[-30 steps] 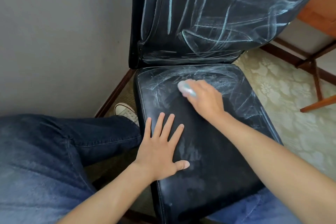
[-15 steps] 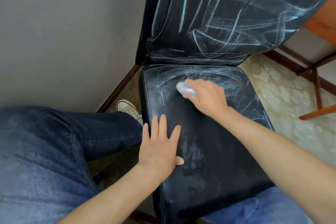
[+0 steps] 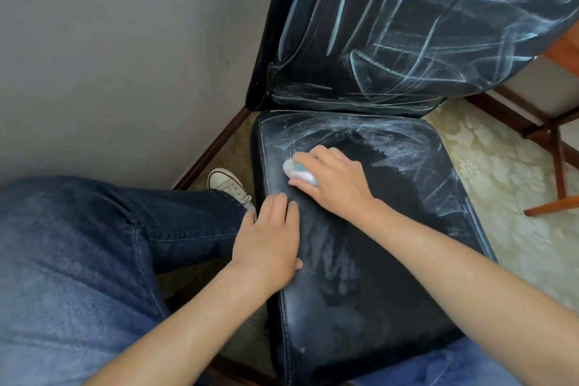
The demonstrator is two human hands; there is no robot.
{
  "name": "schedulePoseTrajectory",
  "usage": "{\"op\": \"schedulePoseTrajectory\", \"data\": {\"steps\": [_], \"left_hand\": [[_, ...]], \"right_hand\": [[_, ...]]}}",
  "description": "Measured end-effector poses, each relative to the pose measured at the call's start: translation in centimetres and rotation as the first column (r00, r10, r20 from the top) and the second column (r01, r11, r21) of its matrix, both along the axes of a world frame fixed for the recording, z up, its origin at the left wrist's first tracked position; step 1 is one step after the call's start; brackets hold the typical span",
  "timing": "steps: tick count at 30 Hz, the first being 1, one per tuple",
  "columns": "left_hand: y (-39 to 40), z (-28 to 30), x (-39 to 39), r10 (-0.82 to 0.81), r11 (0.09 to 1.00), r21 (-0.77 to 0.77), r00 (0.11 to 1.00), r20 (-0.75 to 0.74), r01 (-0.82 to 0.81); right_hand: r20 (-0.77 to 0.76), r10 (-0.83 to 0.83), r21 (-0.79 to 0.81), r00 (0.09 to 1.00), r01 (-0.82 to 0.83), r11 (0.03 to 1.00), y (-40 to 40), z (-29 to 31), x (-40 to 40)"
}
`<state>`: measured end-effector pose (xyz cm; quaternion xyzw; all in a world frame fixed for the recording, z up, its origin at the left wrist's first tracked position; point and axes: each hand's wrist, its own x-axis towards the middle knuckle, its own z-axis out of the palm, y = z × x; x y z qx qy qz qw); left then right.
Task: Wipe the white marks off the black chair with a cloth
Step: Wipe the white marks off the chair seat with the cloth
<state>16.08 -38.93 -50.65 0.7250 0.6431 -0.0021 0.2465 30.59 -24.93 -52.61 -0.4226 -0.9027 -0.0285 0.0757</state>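
The cloth (image 3: 299, 172), a small white wad with a teal patch, sits on the rear left part of the black chair's seat (image 3: 376, 260), pressed down under the right hand (image 3: 333, 180), whose fingers curl over it and grip it against the leather. Just right of that hand a dark, clean patch runs through the middle of the seat, while white marks (image 3: 407, 147) still arc along the back edge and streak down the right side; a fainter smear lingers on the seat in front of the hands. The left hand (image 3: 269, 244) rests on the seat's left edge with its fingers straight and held together, seemingly steadying the chair. The backrest (image 3: 423, 25) above is covered in long white scribbles and looks untouched. Judging by this, the job is at an early stage: part of the seat is clear, its rim and right side remain, and the whole backrest is left. Beyond the chair are a jeans-clad leg (image 3: 94, 244), a white sneaker (image 3: 227, 182), a grey wall and patterned floor.
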Motion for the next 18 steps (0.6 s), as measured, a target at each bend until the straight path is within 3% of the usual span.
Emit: {"op": "schedulePoseTrajectory", "data": {"steps": [3, 5, 7, 9, 11, 12, 15, 18], "left_hand": [[0.0, 0.4, -0.1, -0.011, 0.999, -0.030, 1.000, -0.014, 0.010], [0.1, 0.5, -0.3, -0.017, 0.999, -0.044, 0.999, -0.027, 0.016], [0.5, 0.5, -0.6, -0.007, 1.000, -0.024, 1.000, -0.018, 0.007], [0.9, 0.7, -1.0, 0.020, 0.999, 0.028, 1.000, -0.002, -0.020], [1.0, 1.1, -1.2, 0.040, 0.997, 0.062, 0.999, -0.003, -0.040], [1.0, 1.2, -1.1, 0.039, 0.997, 0.072, 0.999, -0.012, -0.038], [0.7, 1.2, -1.1, 0.026, 0.994, 0.105, 0.999, -0.048, -0.021], [0.7, 0.7, -1.5, 0.039, 0.994, 0.106, 0.999, 0.000, -0.039]], "right_hand": [[0.026, -0.349, -0.102, 0.937, 0.350, 0.931, 5.1, 0.6, -0.9], [-0.006, -0.432, -0.161, 0.902, 0.425, 0.891, 5.8, 0.4, -1.8], [0.002, -0.274, -0.153, 0.962, 0.271, 0.950, 3.8, 0.4, -2.4], [-0.008, 0.034, -0.197, 0.999, -0.035, 0.980, 0.6, 0.9, -2.4], [0.027, 0.268, -0.236, 0.963, -0.255, 0.938, -0.4, 1.3, -1.7], [0.073, 0.305, -0.223, 0.950, -0.282, 0.933, 0.5, 1.5, -1.5], [0.132, 0.137, -0.121, 0.982, -0.121, 0.985, 4.9, 1.4, -2.6], [0.004, -0.111, -0.166, 0.994, 0.110, 0.980, 7.2, 0.4, -4.5]]}}
